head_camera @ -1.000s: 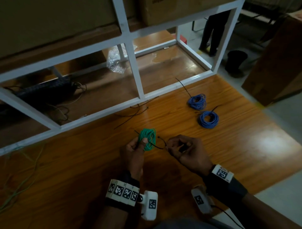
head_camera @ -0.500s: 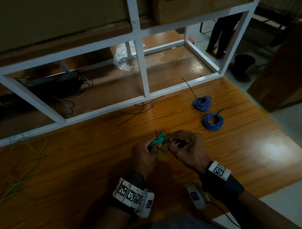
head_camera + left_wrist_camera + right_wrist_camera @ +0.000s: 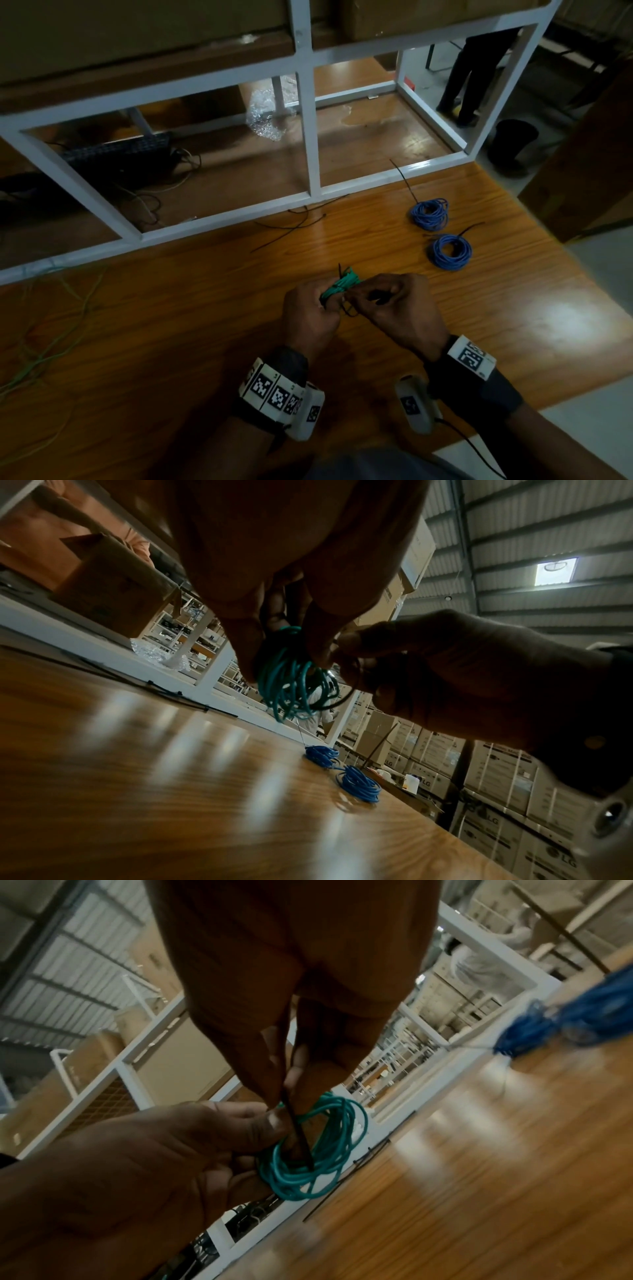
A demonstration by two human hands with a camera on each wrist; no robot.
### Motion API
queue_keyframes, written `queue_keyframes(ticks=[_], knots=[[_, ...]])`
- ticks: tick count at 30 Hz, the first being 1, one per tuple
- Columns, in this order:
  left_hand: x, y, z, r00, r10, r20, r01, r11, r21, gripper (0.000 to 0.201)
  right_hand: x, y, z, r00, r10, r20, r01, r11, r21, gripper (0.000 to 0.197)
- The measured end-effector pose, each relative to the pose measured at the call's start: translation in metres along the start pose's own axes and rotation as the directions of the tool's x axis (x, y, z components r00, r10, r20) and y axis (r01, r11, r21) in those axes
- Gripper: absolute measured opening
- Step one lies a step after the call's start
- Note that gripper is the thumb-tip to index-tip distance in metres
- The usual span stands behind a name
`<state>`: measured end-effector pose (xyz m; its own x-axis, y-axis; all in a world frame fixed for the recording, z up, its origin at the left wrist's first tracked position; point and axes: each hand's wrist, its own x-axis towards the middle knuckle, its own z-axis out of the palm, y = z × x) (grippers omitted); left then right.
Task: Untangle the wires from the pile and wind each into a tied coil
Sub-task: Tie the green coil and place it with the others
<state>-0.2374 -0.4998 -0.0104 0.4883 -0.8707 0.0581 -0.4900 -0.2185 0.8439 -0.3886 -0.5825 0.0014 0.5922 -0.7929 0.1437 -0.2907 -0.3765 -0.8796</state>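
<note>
1. The left hand (image 3: 310, 320) grips the green coil (image 3: 342, 286) above the table (image 3: 171, 342).
2. The right hand (image 3: 400, 315) pinches a black tie (image 3: 298, 1139) through it.
3. The coil looks light and springy; better to hold across all loops.
4. Two blue coils (image 3: 450, 251) lie beyond.

"LG" printed on the stacked cardboard cartons (image 3: 498, 771) at the right of the left wrist view, clearest on the lowest box (image 3: 561, 859) and on a smaller one (image 3: 426, 781) near the table edge. Smaller lines of print above the logos, too blurred to read. Black-and-white square code markers on the left wristband (image 3: 274, 394) and right wristband (image 3: 472, 358) in the head view, patterns only; faint small characters beside them, possibly digits. Nothing legible in the right wrist view.
</note>
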Motion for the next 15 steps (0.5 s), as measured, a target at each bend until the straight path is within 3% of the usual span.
queue_keyframes(ticks=[6,15], knots=[[-0.0037,0.0008,0.0003,1.000,-0.027,-0.013,0.027,1.000,0.000,0.023,-0.0020,-0.0039,-0.0029,0.991,-0.013,-0.130,0.010,1.000,-0.027,0.010],[-0.0070,0.0022,0.0012,0.998,0.059,0.008,-0.060,0.985,0.162,0.040,-0.0011,-0.0095,-0.0050,0.985,-0.116,-0.130,0.098,0.985,-0.140,0.014]])
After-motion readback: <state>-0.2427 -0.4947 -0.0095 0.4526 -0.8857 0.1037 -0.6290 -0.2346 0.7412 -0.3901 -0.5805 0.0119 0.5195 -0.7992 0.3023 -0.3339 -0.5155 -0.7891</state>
